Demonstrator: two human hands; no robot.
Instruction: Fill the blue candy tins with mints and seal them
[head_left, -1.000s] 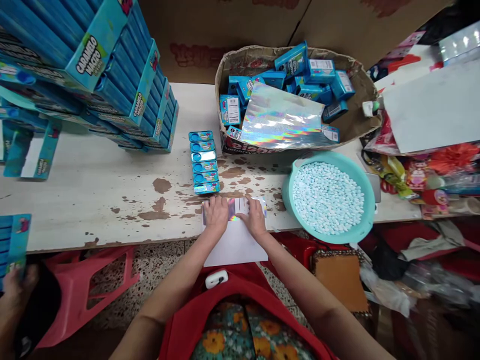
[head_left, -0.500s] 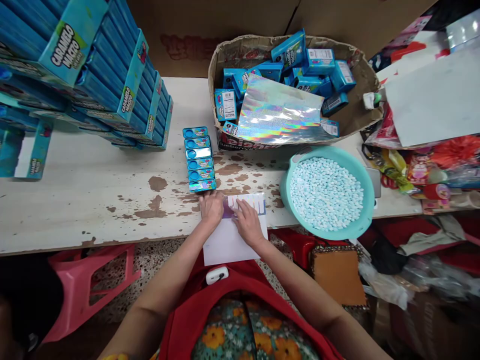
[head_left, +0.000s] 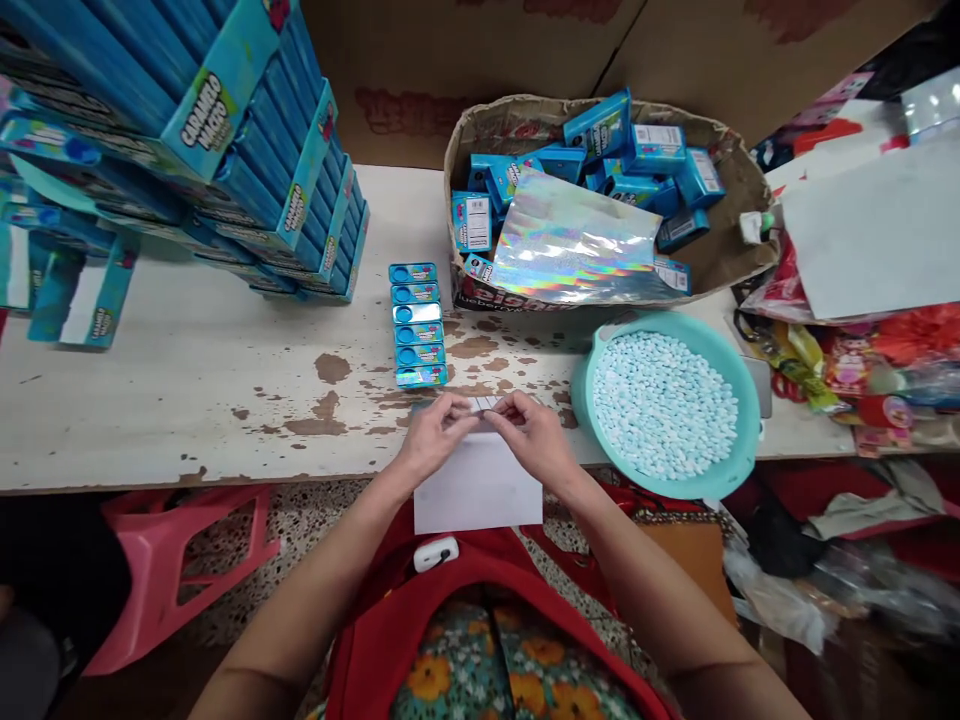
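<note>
A white paper sheet (head_left: 478, 490) lies over the table's front edge and hangs toward my lap. At its far end, pale strips with dark lines show between my hands. My left hand (head_left: 435, 438) is closed there, thumb and fingers pinched together. Facing it, my right hand (head_left: 534, 440) pinches at the same far part, the fingertips of both hands nearly meeting. Exactly what lies between the fingertips is partly hidden, but it appears to be the sheet's upper part. Just beyond my hands stands a column of several small blue candy boxes (head_left: 418, 330), set side by side.
On the right sits a turquoise basin (head_left: 582, 385) full of pale blue candies (head_left: 664, 405). Behind it, a cut-down cardboard box (head_left: 459, 150) holds blue boxes and a shiny holographic sheet (head_left: 577, 245). Stacked display trays (head_left: 300, 210) rise at left. A pink stool (head_left: 150, 580) stands below the table.
My hands have come together at the sheet's far end, and both now pinch there instead of resting on it. The view has shifted slightly, moving the table's contents to the right.
</note>
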